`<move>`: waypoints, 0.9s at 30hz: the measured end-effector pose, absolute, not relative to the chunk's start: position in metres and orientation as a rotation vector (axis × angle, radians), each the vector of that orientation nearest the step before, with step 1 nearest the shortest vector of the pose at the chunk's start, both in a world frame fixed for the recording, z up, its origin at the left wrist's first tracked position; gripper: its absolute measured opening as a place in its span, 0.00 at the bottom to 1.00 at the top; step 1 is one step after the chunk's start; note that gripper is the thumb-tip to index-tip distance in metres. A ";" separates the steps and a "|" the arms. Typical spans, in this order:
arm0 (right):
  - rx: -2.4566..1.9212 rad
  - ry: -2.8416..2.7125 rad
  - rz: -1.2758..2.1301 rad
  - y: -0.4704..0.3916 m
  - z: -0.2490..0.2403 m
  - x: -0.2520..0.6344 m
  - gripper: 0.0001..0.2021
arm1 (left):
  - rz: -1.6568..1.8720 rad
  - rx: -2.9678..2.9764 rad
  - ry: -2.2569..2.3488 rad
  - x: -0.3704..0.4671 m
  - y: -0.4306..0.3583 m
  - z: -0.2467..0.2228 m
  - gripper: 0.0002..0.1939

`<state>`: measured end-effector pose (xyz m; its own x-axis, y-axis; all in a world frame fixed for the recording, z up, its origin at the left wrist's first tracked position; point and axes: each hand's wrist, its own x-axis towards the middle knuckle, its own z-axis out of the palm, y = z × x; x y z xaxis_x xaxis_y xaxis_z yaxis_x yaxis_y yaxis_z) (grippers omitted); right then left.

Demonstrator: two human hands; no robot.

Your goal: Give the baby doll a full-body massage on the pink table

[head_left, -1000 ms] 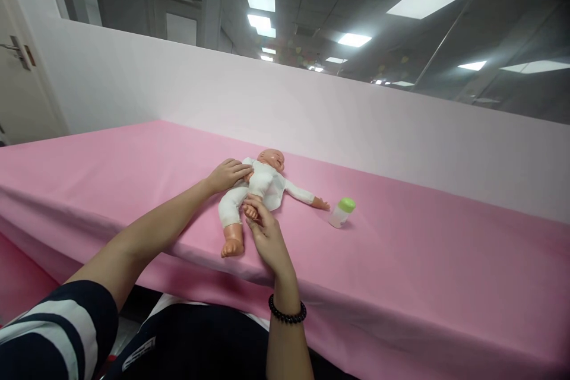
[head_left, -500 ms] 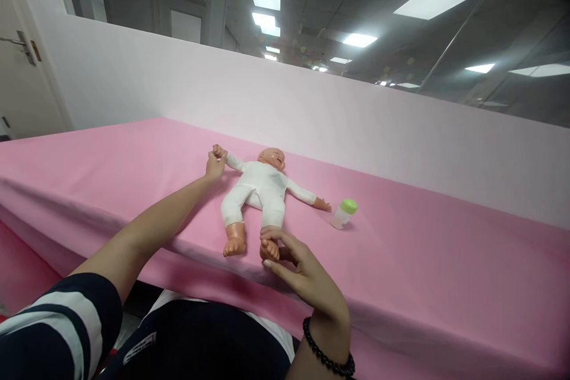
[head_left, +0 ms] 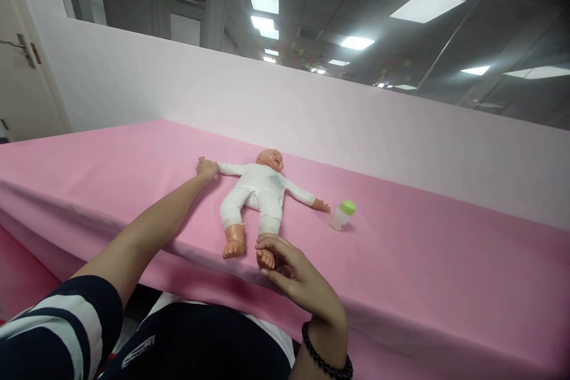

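A baby doll (head_left: 262, 183) with a white cloth body lies on its back on the pink-covered table, head toward the wall and feet near the front edge. My left hand (head_left: 207, 167) is closed around the doll's hand on the left, with that arm stretched out sideways. My right hand (head_left: 291, 264) curls round the doll's foot (head_left: 266, 259) on the right, fingers over the ankle and thumb below the toes. The doll's other foot (head_left: 234, 243) rests free. Its other arm reaches toward a small bottle with a green cap (head_left: 342, 215), not visibly touching it.
The pink cloth (head_left: 423, 261) spreads over the table and hangs down its front edge. Behind it stands a white wall (head_left: 214, 89) with dark glass above, which shows ceiling lights. A door (head_left: 27, 77) is at the far left.
My left hand has moved left and slightly down with the doll's hand, so that arm lies straighter. My right hand has shifted slightly left and down with the foot.
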<state>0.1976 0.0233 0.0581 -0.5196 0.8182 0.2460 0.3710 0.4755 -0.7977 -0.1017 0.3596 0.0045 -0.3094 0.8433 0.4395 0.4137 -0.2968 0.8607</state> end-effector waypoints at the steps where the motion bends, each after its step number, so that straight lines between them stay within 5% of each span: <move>1: -0.978 -2.110 0.922 0.024 0.058 0.197 0.17 | 1.621 1.491 1.680 -0.102 0.358 0.006 0.20; 12: -1.038 -1.939 1.004 0.025 0.050 0.201 0.16 | 1.618 1.574 1.756 -0.061 0.322 0.025 0.39; 17: -1.077 -1.741 0.706 0.054 0.061 0.219 0.18 | 1.594 1.861 1.482 -0.037 0.319 0.040 0.42; 27: -1.709 -1.842 0.563 0.195 0.133 0.214 0.13 | 1.030 2.280 1.375 0.049 0.315 0.064 0.52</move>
